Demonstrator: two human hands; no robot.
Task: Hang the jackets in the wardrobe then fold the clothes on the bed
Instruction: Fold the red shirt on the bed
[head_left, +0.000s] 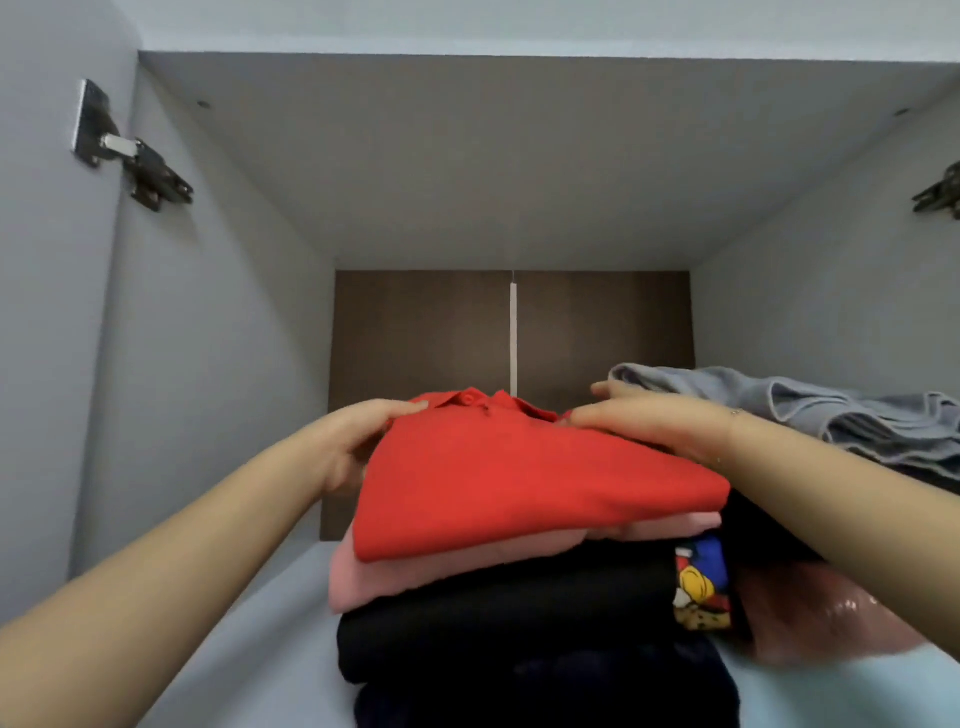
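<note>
Both hands on a stack of folded clothes inside a wardrobe compartment.

The red shirt (524, 483) lies folded on top of the stack, collar toward the back panel, above a pink garment (467, 574), a black garment (498, 623) and a dark navy garment (545, 696) at the front edge of the shelf (270, 644). The left hand (358, 447) grips the red shirt's left edge, thumb on top, fingers curled beneath. The right hand (644, 421) rests flat on the shirt's right rear part, fingers straight. A grey garment (831, 415) lies along the shelf's right side, just beside the right hand. A hinge (130, 150) sits on the left wall.
</note>
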